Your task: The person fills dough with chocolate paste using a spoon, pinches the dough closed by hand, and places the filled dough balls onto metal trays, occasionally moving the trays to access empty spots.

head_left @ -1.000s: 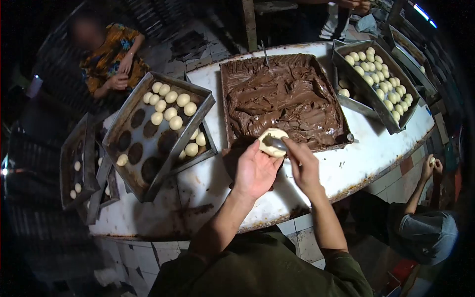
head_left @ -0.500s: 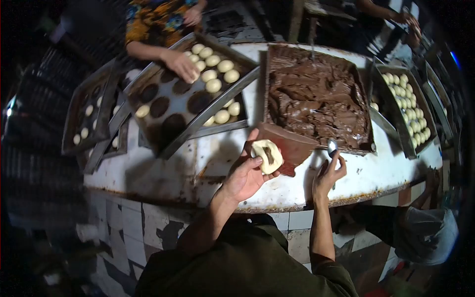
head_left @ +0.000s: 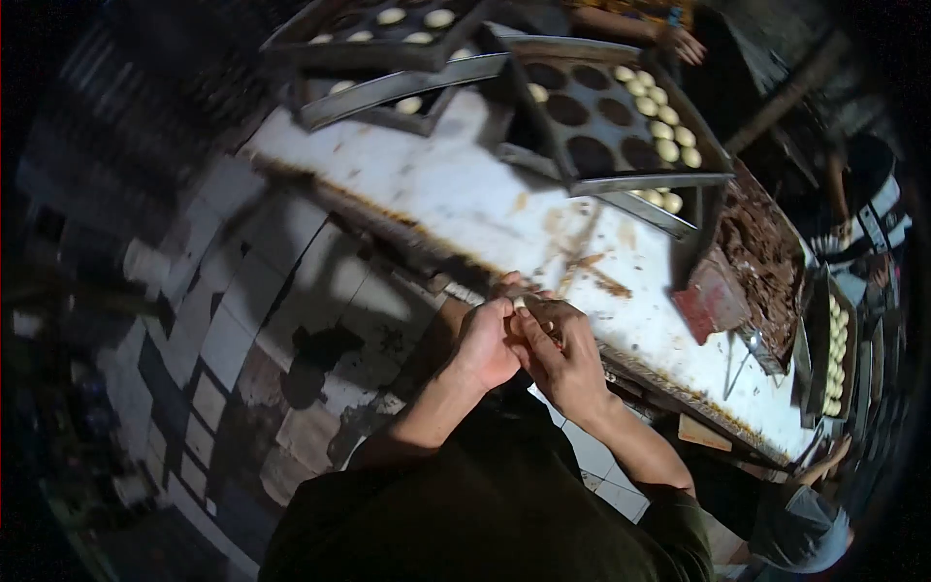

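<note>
Close to my body at the table's near edge, my left hand [head_left: 485,344] is wrapped round a piece of pale dough [head_left: 520,303], mostly hidden by fingers. My right hand [head_left: 570,361] meets it there, its thumb and fingers pinched onto the same dough. Off to the right, a metal spoon [head_left: 751,339] rests at the near corner of the tray of brown chocolate-like paste [head_left: 761,252]. A reddish-brown flat piece [head_left: 711,296] sticks out from that tray's near side.
On the white table [head_left: 388,189], a baking tray [head_left: 621,184] holds several pale dough balls [head_left: 665,130]. More trays [head_left: 378,58] are stacked at the upper left, and another tray [head_left: 834,354] stands far right. A co-worker's hand [head_left: 687,44] is beyond the trays; another person [head_left: 800,529] is lower right.
My right hand has let go of the spoon and joined my left on the dough, which was open with brown filling inside. The view has turned left.
</note>
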{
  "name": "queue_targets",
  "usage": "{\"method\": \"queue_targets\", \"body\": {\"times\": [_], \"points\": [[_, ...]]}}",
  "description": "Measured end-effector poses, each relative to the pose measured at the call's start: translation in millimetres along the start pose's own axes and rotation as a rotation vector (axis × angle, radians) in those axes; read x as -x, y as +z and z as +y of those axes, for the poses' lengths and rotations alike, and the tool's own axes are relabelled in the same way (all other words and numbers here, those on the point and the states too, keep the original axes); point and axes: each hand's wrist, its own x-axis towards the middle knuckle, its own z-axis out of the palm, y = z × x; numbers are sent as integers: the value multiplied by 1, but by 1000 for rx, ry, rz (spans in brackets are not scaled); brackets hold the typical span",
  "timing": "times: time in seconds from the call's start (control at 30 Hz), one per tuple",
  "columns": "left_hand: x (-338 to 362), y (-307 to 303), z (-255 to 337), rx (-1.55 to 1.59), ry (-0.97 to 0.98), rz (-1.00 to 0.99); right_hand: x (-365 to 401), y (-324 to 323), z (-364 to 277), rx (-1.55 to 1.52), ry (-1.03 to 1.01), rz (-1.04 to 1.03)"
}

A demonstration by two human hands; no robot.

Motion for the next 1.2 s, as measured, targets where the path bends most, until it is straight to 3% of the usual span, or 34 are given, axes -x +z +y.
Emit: {"method": "queue_targets", "body": {"times": [0.13,0.2,0.27,0.33,0.4,0.43,0.47,0.53,0.63,0.67,0.7,0.73,0.8,0.83,0.87,0.93,1.0,1.07,1.13,1.2], "points": [[53,-31,51,140,-1,-312,-26,23,-45,145,-154,-75],[73,-44,72,1,117,-312,-49,27,-67,110,-172,-124],[86,-63,87,-137,224,-298,-73,35,-82,-214,126,-261],[88,-85,96,-424,325,-184,-97,46,-93,-339,154,-319],[91,-87,111,-400,379,-209,-109,66,-89,-710,483,-439],[92,-85,119,-301,415,-167,-109,79,-88,-782,518,-376],[91,-84,128,-201,451,-126,-112,90,-90,-614,216,-261],[90,-89,147,-43,404,-161,-119,98,-110,-338,-47,-153],[77,-95,166,20,370,-266,-131,123,-88,-216,-175,-83],[74,-90,175,-91,390,-248,-142,126,-79,-188,-223,-61],[69,-87,183,-204,408,-226,-156,127,-72,-274,-184,-108],[58,-94,185,-492,573,-210,-167,124,-71,-384,-13,-186],[41,-85,204,-740,698,-127,-192,131,-66,-790,448,-310],[31,-81,215,-661,702,-107,-201,145,-55,-990,575,-296],[20,-78,223,-581,701,-83,-209,154,-51,-1005,562,-300],[-7,-69,241,-462,913,126,-226,170,-46,-553,25,-4],[-25,-67,258,-352,905,190,-235,176,-43,-342,-96,-3],[-36,-69,267,-330,745,103,-250,186,-25,-228,-197,115],[-44,-66,269,-462,718,104,-270,187,-11,-469,-125,129],[-45,-48,278,-763,903,-65,-280,185,-6,-788,272,73]]}}
